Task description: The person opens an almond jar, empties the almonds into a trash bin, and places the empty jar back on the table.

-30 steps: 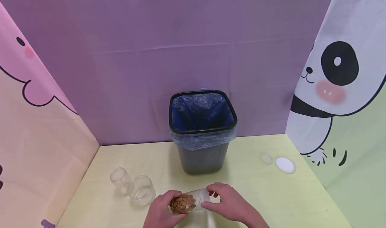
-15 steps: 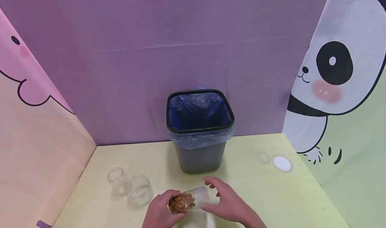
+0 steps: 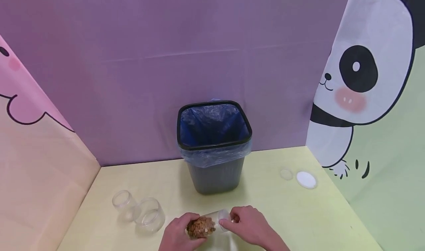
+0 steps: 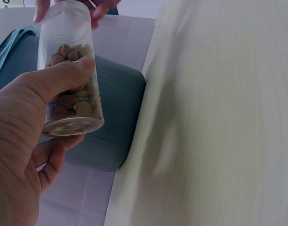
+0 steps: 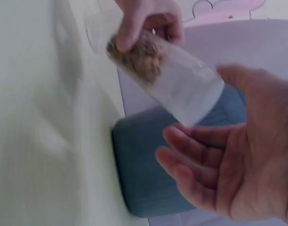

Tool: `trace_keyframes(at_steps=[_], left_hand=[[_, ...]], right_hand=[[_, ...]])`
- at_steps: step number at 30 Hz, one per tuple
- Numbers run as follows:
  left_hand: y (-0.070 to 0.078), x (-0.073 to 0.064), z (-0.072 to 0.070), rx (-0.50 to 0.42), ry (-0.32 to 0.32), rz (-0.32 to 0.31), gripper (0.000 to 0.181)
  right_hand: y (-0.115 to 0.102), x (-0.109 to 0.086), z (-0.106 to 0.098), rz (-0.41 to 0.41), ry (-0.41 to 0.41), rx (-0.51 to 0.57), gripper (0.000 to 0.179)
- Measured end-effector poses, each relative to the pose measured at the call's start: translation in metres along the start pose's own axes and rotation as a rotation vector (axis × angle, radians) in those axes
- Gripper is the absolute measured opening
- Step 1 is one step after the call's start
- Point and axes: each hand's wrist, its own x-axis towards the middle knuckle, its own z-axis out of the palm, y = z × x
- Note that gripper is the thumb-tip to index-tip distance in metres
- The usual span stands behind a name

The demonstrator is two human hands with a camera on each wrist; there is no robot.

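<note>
My left hand (image 3: 179, 231) grips a clear plastic jar (image 4: 64, 35) partly filled with brown nuts (image 3: 200, 227), thumb on the near side. The jar lies tilted on its side above the table, its frosted lid end (image 5: 198, 101) pointing right. Around that end is my right hand (image 3: 249, 225). In the right wrist view, its thumb is at the lid's edge, while the other fingers (image 5: 196, 146) are loosely bent below the lid and not wrapped round it. In the left wrist view, the right fingers at the jar's top are blurred.
A grey trash bin (image 3: 216, 175) with a blue liner stands behind the hands. Two clear open jars (image 3: 124, 203) (image 3: 150, 216) stand at the left. A translucent disc (image 3: 286, 174) and a white round lid (image 3: 306, 179) lie at the right.
The right hand let go of the lid end and spread its fingers, then came back round it with fingers more bent. The left hand keeps its grip on the jar. The head view shifted slightly.
</note>
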Motion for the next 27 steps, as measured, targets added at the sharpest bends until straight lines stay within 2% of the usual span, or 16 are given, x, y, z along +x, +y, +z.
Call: trace_keyframes(at_steps=[3, 6, 10, 12, 15, 19, 22, 25, 27], left_hand=[[0.001, -0.002, -0.003, -0.002, -0.008, -0.022, 0.059], [0.002, -0.004, -0.005, -0.007, -0.004, -0.031, 0.059], [0.000, -0.003, -0.004, -0.023, 0.011, -0.034, 0.060], [0.000, -0.004, -0.003, -0.032, 0.028, -0.037, 0.061], [-0.001, -0.005, 0.001, -0.057, 0.054, -0.029, 0.063], [0.000, -0.003, 0.002, -0.064, 0.072, -0.012, 0.062], [0.001, -0.002, 0.003, -0.060, 0.065, -0.011, 0.062], [0.000, -0.001, 0.006, -0.060, 0.066, -0.005, 0.063], [-0.001, 0.000, 0.010, -0.064, 0.080, 0.013, 0.064]], right_hand=[[0.003, 0.002, -0.003, -0.133, -0.041, 0.091, 0.032], [0.005, 0.003, -0.004, -0.256, -0.047, 0.161, 0.043], [0.003, 0.004, -0.005, -0.295, -0.026, 0.189, 0.056], [0.000, 0.004, -0.006, -0.261, -0.032, 0.203, 0.063], [-0.002, 0.002, -0.006, -0.160, -0.009, 0.198, 0.066], [-0.004, 0.001, -0.005, -0.011, 0.084, 0.053, 0.049], [-0.007, 0.001, -0.004, 0.080, 0.113, -0.052, 0.053], [-0.008, -0.001, -0.005, 0.128, 0.079, -0.082, 0.059], [-0.008, -0.002, -0.006, 0.115, 0.043, -0.077, 0.059]])
